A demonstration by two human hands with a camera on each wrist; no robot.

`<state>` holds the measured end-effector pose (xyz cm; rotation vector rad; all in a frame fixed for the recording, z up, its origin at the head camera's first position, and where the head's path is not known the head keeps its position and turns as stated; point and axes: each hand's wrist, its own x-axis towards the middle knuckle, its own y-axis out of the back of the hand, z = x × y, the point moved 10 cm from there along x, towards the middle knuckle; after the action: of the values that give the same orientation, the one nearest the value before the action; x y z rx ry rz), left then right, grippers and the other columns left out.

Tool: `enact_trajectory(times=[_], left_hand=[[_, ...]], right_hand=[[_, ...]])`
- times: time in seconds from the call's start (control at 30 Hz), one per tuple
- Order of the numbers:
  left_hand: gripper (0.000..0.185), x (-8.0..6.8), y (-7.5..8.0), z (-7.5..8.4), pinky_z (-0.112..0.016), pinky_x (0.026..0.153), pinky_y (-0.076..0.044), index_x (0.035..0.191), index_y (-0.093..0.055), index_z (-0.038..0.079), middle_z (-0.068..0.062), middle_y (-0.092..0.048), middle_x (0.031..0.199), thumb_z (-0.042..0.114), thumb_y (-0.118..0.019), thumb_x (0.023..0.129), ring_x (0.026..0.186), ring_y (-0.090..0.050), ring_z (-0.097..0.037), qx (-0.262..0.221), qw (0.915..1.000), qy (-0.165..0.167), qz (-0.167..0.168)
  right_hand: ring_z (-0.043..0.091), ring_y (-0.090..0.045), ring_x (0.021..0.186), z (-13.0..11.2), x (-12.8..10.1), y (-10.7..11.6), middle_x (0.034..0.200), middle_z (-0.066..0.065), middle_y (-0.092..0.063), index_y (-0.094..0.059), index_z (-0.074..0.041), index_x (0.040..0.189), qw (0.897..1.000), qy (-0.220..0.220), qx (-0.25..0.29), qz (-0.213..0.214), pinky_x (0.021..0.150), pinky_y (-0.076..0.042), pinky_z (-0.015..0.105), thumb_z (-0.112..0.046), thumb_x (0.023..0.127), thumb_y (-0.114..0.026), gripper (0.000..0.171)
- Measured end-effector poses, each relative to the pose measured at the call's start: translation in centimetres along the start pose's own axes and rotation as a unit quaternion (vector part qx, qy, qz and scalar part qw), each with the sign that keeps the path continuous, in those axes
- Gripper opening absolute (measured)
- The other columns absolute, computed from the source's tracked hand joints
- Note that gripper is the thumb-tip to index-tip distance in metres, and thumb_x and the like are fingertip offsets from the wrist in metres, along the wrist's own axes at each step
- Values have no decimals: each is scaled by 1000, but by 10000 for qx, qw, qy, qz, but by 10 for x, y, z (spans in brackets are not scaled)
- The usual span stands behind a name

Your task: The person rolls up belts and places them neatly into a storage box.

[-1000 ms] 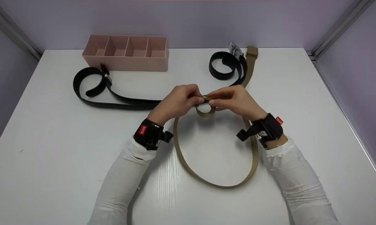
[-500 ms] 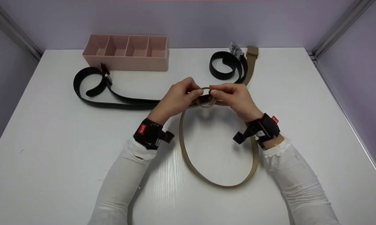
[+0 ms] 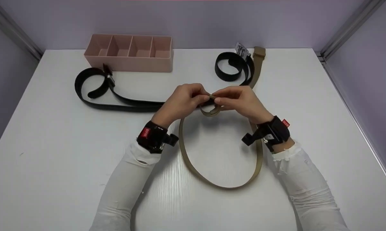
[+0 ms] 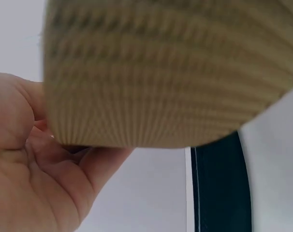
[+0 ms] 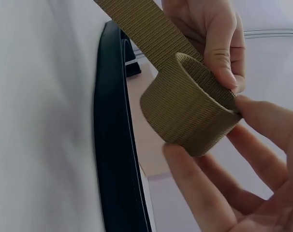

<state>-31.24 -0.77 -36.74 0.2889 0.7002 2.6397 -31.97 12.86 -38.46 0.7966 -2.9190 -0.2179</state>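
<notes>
At frame centre, two hands roll the end of one khaki webbing belt.

One khaki webbing belt [image 3: 218, 179], one black belt [image 3: 115, 104] and one pink four-compartment organizer [image 3: 130, 53] sit on the white table [image 3: 51, 166]; the organizer is upper left, and the black belt runs from a loop at left to a coil at upper right. Its middle is hidden behind the hands, and its metal buckle [image 3: 241, 49] is too small to make out. The left wrist view is mostly blocked by blurred webbing. The left hand [image 3: 181, 104] and the right hand [image 3: 242, 102] meet fingertip to fingertip just above the table, both pinching the small rolled coil [image 5: 190, 113] with curled fingers and thumbs.
</notes>
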Motion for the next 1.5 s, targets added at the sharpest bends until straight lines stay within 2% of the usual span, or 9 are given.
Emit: enact_trajectory(times=[0.17, 0.4, 0.5, 0.67, 0.8, 0.97, 1.07, 1.27, 1.5], left_hand=[[15, 1, -2, -4, -25, 70, -48, 95, -65, 13, -3, -68, 92, 27, -60, 94, 83, -61, -14, -54, 9999, 138, -20], [24, 1, 4, -8, -27, 70, -49, 102, -51, 10, -4, -63, 97, 32, -56, 95, 83, -63, -14, -400, 9982, 356, 271], [22, 1, 4, -8, -28, 72, -50, 101, -51, 10, -3, -62, 98, 30, -56, 95, 84, -62, -13, -483, 9978, 369, 274], [19, 1, 5, -7, -27, 67, -48, 99, -52, 9, -7, -63, 94, 28, -54, 97, 80, -62, -17, -205, 9990, 221, 338], [17, 1, 2, -5, -27, 63, -45, 95, -53, 11, -8, -65, 91, 28, -53, 97, 77, -59, -16, 149, 9994, 64, 302], [15, 0, -4, -2, -26, 63, -45, 92, -55, 13, -2, -64, 88, 27, -54, 97, 75, -55, -10, 387, 9992, 17, 66], [15, 0, -5, -2, -25, 64, -45, 92, -55, 14, 0, -64, 89, 29, -53, 97, 77, -56, -11, 396, 9992, 45, 29], [19, 1, -4, -5, -27, 69, -50, 104, -51, 14, -6, -64, 95, 32, -48, 99, 84, -62, -18, -86, 9997, 209, 103], [22, 2, 1, -6, -27, 68, -44, 107, -48, 10, -9, -60, 97, 31, -49, 99, 83, -59, -21, -431, 9984, 235, 293]], right_hand=[[33, -64, 99, 3, 1, -1, 112, 24, -63, -66, 0, 114, 9999, -48, 108, 1, 80, -54, 39, -15, 88, -69, 30], [25, -66, 89, 6, 0, 13, 106, 18, -62, -64, 2, 113, 9928, -23, 735, 944, 80, -54, 39, -18, 88, -69, 33], [22, -65, 87, 7, 0, 13, 104, 15, -62, -64, 2, 114, 9906, -19, 886, 1041, 81, -54, 39, -17, 88, -69, 33], [28, -66, 92, 7, 1, 11, 109, 20, -61, -63, 3, 113, 9914, -66, 971, 873, 83, -53, 40, -14, 87, -69, 32], [35, -64, 98, 2, 0, 9, 112, 19, -63, -64, 3, 114, 9972, -46, 505, 558, 82, -54, 39, -15, 88, -69, 32], [30, -65, 99, -8, -1, -2, 112, 24, -63, -65, 4, 113, 9999, -9, -102, 2, 80, -54, 38, -14, 90, -67, 29], [26, -66, 97, -14, -3, -4, 112, 26, -62, -63, 7, 113, 10000, -12, -48, -75, 79, -54, 39, -10, 90, -66, 29], [30, -67, 92, -8, 0, 6, 106, 19, -67, -65, 6, 109, 9983, 86, 287, 499, 76, -55, 38, -13, 88, -69, 29], [24, -67, 84, 1, 0, 20, 102, 17, -66, -65, 6, 109, 9886, 233, 706, 1305, 75, -56, 38, -17, 87, -71, 33]])
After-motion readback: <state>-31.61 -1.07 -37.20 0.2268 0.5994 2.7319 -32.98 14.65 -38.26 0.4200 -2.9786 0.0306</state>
